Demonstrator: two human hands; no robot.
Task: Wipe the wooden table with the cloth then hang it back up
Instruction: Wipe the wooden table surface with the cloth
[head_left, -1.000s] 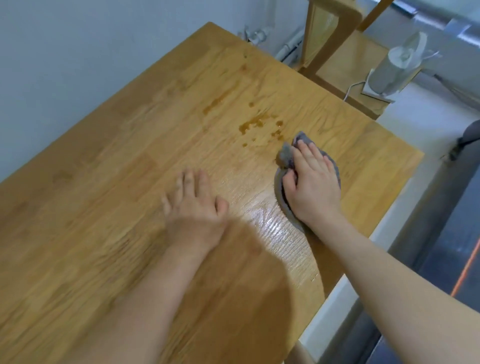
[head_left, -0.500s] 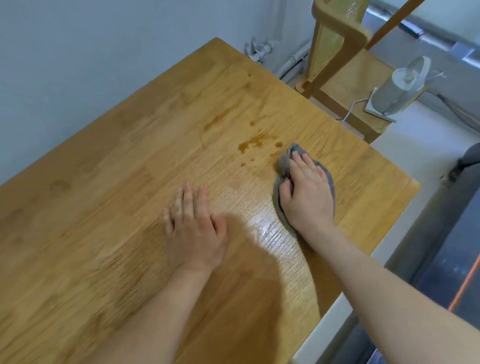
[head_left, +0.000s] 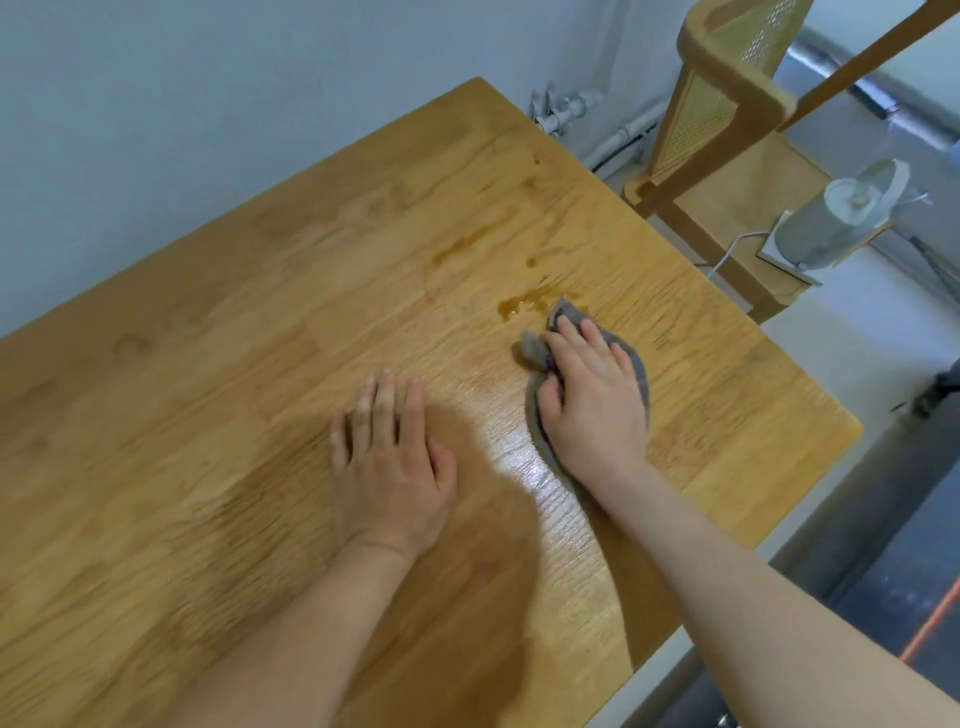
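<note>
A wooden table (head_left: 218, 364) fills most of the view. A grey cloth (head_left: 636, 366) lies flat on it, mostly hidden under my right hand (head_left: 592, 400), which presses down on it with fingers spread over the fabric. A brown liquid stain (head_left: 524, 303) sits just beyond the cloth's far tip, with a fainter streak (head_left: 460, 247) further back. My left hand (head_left: 389, 467) rests flat on the bare wood to the left of the cloth, palm down, holding nothing. The wood between the hands shines wet.
A wooden chair (head_left: 727, 119) with a cane back stands past the table's far right corner. A white kettle (head_left: 841, 218) sits on its seat. A grey wall runs along the table's left side. Pipes (head_left: 566, 111) show at the far corner.
My right hand has slid the cloth a little forward and left, up to the brown stain. My left hand has stayed flat on the table.
</note>
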